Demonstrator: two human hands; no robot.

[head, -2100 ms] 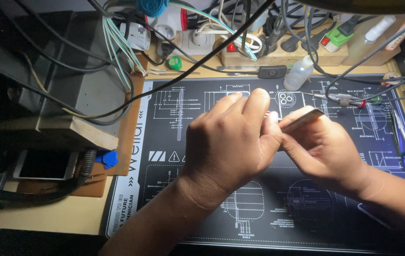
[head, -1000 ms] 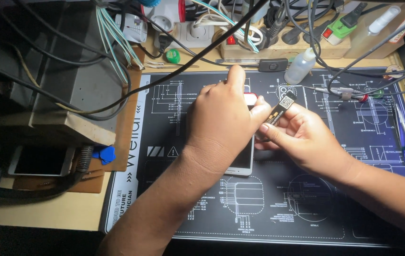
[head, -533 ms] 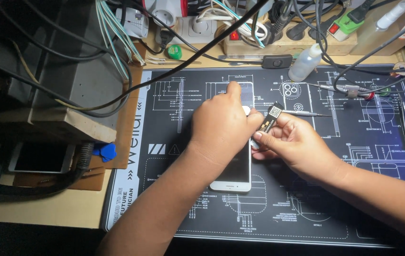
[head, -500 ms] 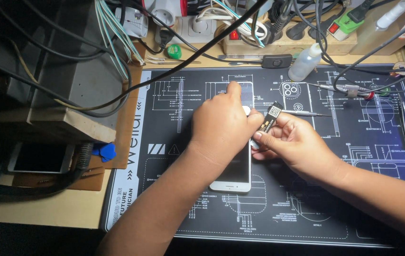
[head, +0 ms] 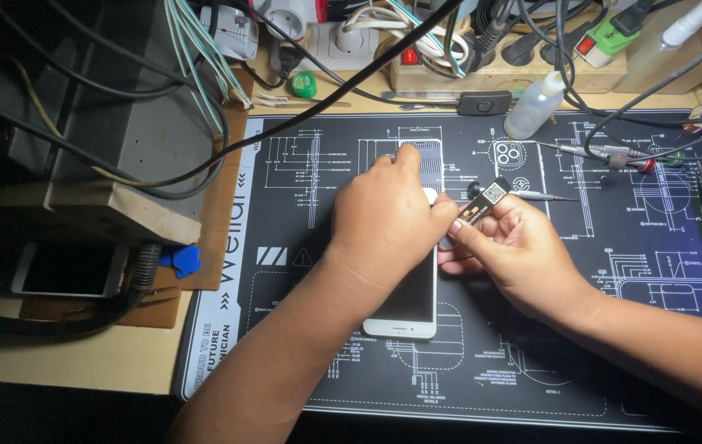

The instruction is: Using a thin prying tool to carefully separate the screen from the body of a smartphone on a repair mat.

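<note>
A white phone (head: 404, 308) lay face up on the dark mat (head: 302, 362), its lower end toward the person. The left hand (head: 388, 226) rested over the phone's upper half, fingers curled down against it, the forefinger stretched up toward the top edge; whether it gripped the phone or only pressed on it I could not tell. The right hand (head: 511, 251) sat just beside, at the phone's right edge, thumb and forefinger pinched shut on a small black part (head: 482, 204) with a square printed code on a pale label, tilted and raised near the left knuckles. Behind the hands a clear squeeze bottle (head: 536, 105) stood at the mat's far edge, near a power strip (head: 499, 74) in a tangle of cables. A second phone (head: 67, 270) lay off to the left, with blue picks (head: 182, 261) near it.
</note>
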